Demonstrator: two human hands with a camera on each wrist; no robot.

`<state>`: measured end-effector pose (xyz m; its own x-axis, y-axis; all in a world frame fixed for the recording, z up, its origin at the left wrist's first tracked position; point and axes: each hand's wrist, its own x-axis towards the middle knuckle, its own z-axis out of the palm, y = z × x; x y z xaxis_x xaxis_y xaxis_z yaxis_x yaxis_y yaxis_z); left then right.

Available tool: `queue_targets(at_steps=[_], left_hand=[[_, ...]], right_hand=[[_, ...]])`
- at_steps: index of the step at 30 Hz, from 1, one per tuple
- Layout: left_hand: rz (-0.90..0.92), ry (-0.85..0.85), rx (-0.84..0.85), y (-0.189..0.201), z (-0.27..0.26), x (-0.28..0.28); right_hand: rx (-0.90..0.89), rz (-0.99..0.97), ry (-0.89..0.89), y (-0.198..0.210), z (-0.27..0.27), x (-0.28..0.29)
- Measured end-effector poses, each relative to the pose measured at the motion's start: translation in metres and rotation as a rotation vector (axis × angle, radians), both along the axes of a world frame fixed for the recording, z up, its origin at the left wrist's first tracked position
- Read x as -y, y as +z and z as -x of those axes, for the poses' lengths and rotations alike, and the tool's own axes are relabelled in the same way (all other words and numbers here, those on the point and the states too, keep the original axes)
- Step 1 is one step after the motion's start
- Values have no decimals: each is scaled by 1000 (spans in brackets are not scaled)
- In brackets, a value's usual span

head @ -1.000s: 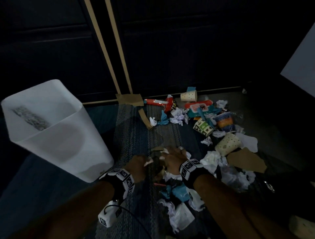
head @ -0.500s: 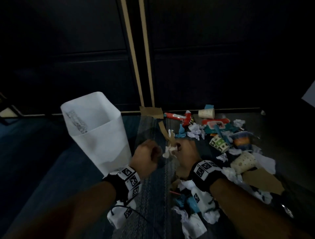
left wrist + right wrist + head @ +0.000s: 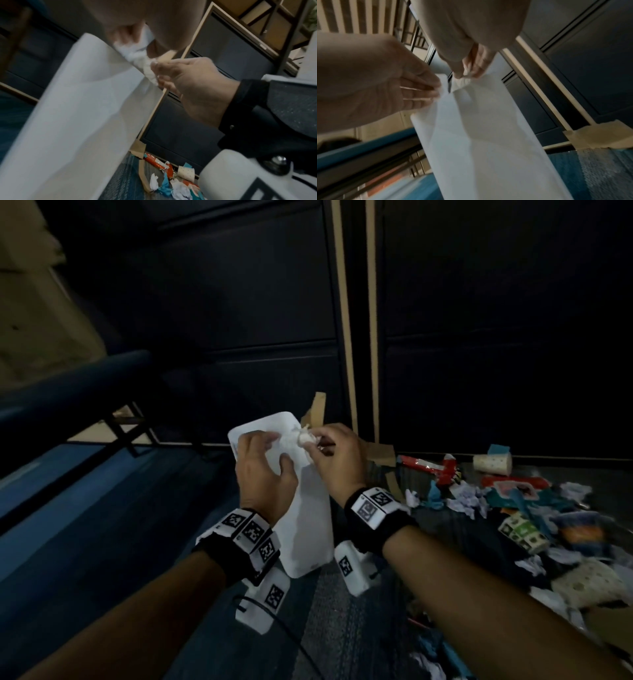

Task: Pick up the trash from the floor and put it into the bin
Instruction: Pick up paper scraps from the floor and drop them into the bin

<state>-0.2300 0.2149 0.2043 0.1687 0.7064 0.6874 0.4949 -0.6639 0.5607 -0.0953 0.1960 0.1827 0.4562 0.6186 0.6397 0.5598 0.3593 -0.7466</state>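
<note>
Both your hands are over the mouth of the white plastic bin (image 3: 308,529). Your right hand (image 3: 337,460) pinches a crumpled white paper wad (image 3: 303,438) and a small cardboard scrap (image 3: 167,56) just above the rim. Your left hand (image 3: 265,470) has its fingers loosely curled round more white paper (blurred in the wrist views). The rest of the trash pile (image 3: 520,508) lies on the carpet to your right.
</note>
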Motion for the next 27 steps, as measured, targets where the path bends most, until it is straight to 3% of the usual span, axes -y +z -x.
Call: queue_targets(at_steps=[7, 11, 16, 22, 27], left_hand=[[319, 145, -189, -10, 12, -10], [282, 126, -247, -14, 11, -14], [230, 101, -230, -16, 7, -13], [-110, -139, -185, -16, -7, 10], [-63, -386, -325, -41, -46, 34]], right_hand=[[258, 187, 106, -7, 24, -11], [297, 217, 149, -9, 20, -8], [179, 332, 175, -14, 5, -5], [115, 272, 47, -40, -40, 31], [185, 567, -60, -84, -97, 76]])
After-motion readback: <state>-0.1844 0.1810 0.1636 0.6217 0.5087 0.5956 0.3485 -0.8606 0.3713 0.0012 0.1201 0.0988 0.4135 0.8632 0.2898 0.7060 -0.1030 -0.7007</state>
